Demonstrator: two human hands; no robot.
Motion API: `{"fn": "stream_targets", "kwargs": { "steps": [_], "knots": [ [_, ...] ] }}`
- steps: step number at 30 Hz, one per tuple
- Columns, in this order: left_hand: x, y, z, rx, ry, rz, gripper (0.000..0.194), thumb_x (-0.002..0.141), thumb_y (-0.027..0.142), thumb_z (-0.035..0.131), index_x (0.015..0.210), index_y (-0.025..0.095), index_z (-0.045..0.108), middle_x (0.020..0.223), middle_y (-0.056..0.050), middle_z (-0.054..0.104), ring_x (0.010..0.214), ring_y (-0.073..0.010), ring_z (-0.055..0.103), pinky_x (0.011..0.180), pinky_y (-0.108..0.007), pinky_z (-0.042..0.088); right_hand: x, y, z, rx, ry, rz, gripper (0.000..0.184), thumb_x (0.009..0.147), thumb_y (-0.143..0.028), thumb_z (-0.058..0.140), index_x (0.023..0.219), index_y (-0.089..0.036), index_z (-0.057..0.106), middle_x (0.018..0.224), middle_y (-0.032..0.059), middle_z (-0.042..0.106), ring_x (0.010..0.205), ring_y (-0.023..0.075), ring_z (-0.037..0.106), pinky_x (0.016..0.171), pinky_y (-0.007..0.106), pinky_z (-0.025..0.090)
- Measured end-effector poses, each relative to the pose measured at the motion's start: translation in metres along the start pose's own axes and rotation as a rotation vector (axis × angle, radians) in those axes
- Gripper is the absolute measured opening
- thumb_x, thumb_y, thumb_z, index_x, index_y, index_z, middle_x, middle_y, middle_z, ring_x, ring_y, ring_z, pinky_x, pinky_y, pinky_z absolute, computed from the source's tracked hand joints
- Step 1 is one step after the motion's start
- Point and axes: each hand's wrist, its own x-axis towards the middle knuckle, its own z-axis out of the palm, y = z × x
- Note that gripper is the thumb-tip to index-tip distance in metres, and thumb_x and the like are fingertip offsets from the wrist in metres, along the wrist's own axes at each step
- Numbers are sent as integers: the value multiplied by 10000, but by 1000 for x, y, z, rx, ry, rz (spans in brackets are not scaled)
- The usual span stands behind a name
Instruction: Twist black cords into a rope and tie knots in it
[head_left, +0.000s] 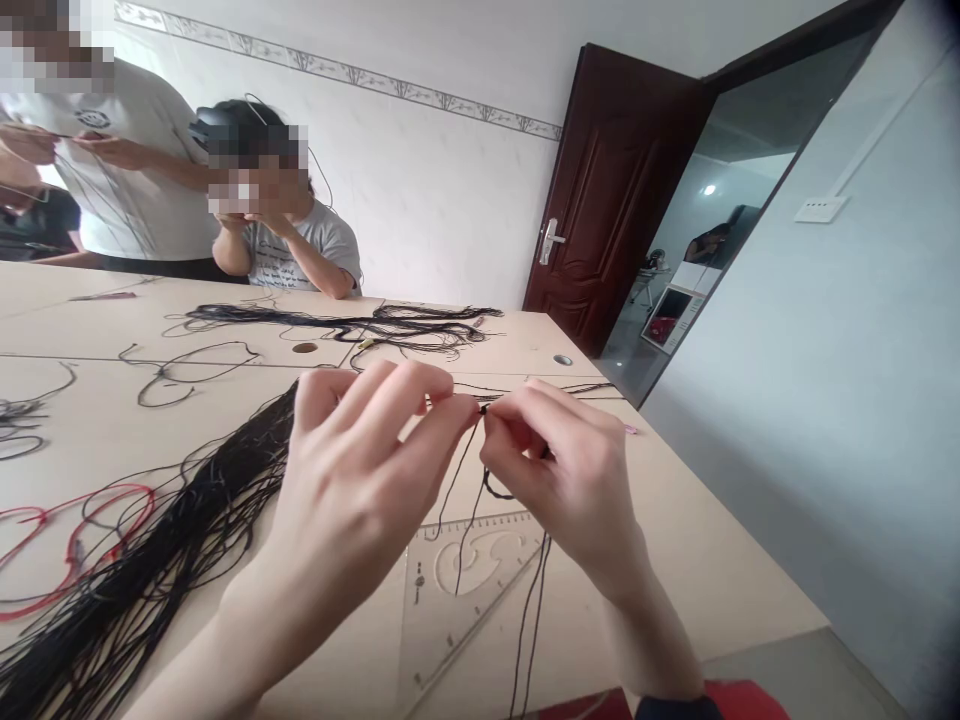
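Between my two hands is a thin black cord point(483, 410), pinched at a small dark knot where my fingertips meet. My left hand point(375, 450) grips it from the left with thumb and forefinger, the other fingers curled. From the right, my right hand point(566, 450) pinches the same spot, and a braided loop of the cord shows under its fingers. Loose cord ends hang below both hands, over a clear set square point(469, 590) lying on the table. To the left of my left hand lies a thick bundle of black cords point(187, 530).
Red cord point(75, 560) lies at the table's left. Another black cord bundle point(337, 320) stretches across the far side, near a round hole point(305, 348) in the tabletop point(675, 560). Two people work across the table. A brown door point(615, 180) stands open behind.
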Motion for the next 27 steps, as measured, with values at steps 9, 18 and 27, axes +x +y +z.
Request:
{"fn": "stream_targets", "kwargs": {
  "steps": [9, 18, 27],
  "knots": [
    [9, -11, 19, -977, -260, -507, 129, 870, 234, 404, 780, 191, 484, 707, -4, 475, 633, -109, 467, 538, -234, 387, 2, 4, 4, 86, 113, 19, 136, 782, -94, 526, 656, -143, 509, 573, -52, 453, 484, 36, 362, 449, 162, 323],
    [9, -3, 13, -746, -88, -435, 97, 797, 142, 498, 714, 185, 522, 762, -20, 476, 723, -125, 453, 624, -252, 402, 2, 4, 3, 55, 34, -13, 145, 789, -100, 523, 655, -146, 488, 584, -52, 421, 512, 45, 353, 473, 173, 321],
    [11, -11, 13, -1051, -332, -626, 179, 798, 329, 504, 703, 178, 510, 741, -9, 448, 708, -129, 436, 629, -258, 395, 3, 4, 1, 51, 44, -16, 148, 779, -90, 544, 640, -121, 503, 574, -52, 414, 505, 29, 337, 473, 155, 308]
  ]
}}
